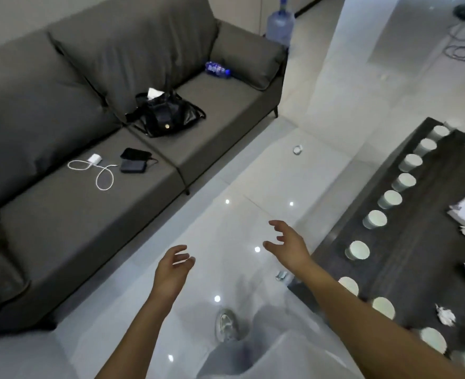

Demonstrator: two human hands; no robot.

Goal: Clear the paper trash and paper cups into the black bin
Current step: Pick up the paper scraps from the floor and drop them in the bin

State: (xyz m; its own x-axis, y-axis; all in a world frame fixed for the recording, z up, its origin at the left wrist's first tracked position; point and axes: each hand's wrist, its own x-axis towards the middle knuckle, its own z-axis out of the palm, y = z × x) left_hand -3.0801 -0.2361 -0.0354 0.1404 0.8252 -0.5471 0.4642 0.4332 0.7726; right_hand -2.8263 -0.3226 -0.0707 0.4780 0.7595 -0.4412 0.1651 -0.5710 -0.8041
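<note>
Both hands, left [172,269] and right [288,246], hold nothing, grip spread; paper cups [390,199] line the table [423,242].

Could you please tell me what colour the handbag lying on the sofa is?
The handbag is black, with a small gold clasp; the head view shows it.

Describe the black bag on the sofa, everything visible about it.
The black bag sits slumped on the grey sofa, on the seat cushion nearer the far armrest and against the back cushion. It looks like soft, slightly glossy leather or imitation leather, creased and sagging. Straps trail off both sides onto the seat. A small gold stud shows on its front. Its top is open, with white tissue or paper sticking out. Neither hand touches it.
</note>
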